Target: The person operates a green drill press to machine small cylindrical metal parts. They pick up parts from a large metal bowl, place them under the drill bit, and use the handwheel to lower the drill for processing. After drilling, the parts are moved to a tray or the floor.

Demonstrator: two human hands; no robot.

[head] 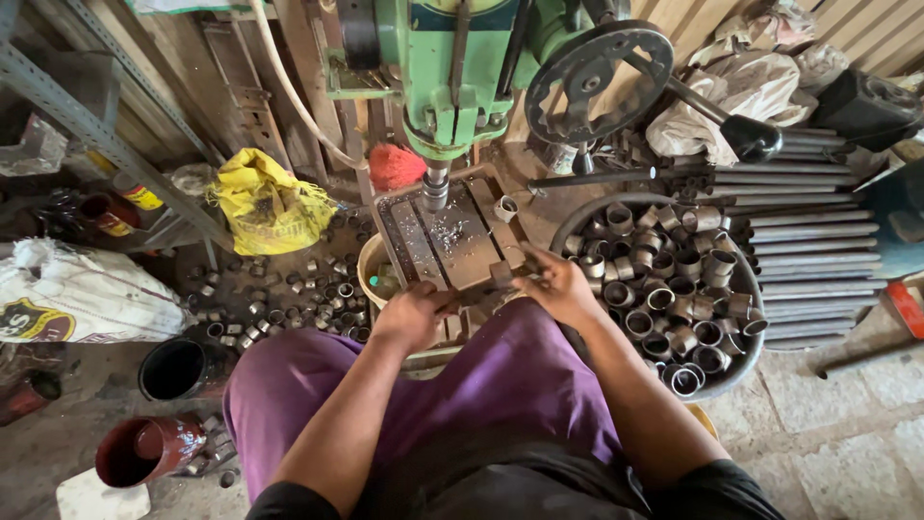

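A green drill press [452, 67] stands over a steel work table [452, 241] strewn with metal chips. My left hand [412, 313] grips the near edge of that table's fixture, fingers curled. My right hand [558, 287] reaches to the fixture's near right corner, and its fingertips pinch a short metal ring [501, 273] there. Another short ring [504, 207] stands on the table's far right side. The drill chuck [435, 188] hangs above the table's far part. My knees in purple trousers [500, 376] sit just below the table.
A round pan [746, 371] full of several short metal tube pieces sits at the right. Long steel rods [808, 241] lie beyond it. Loose rings [289, 299] litter the floor at left, near a yellow bag [265, 202], a black can [173, 371] and a red can [144, 451]. The press's hand wheel [597, 82] is above.
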